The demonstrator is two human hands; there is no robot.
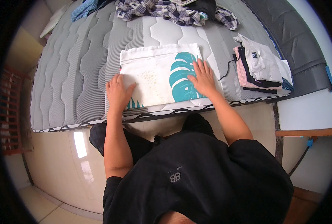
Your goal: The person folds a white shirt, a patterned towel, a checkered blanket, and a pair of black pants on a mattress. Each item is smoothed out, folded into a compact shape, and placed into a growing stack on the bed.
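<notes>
A folded white cloth (154, 81) with a teal leaf print lies flat near the front edge of a grey quilted mattress (90, 72). Its far side shows a stitched hem band. My left hand (118, 91) rests at the cloth's left edge, thumb on the fabric and fingers along the side. On the right, my right hand (202, 78) lies palm down over the leaf print, fingers apart near the right edge. Neither hand grips anything.
A stack of folded clothes (261, 67) sits at the mattress's right, a black cord trailing from it. Rumpled patterned fabric (166, 11) and a blue garment (85, 9) lie at the far side. A dark padded headboard (292, 47) borders the right; a reddish wooden rack (10, 112) stands left.
</notes>
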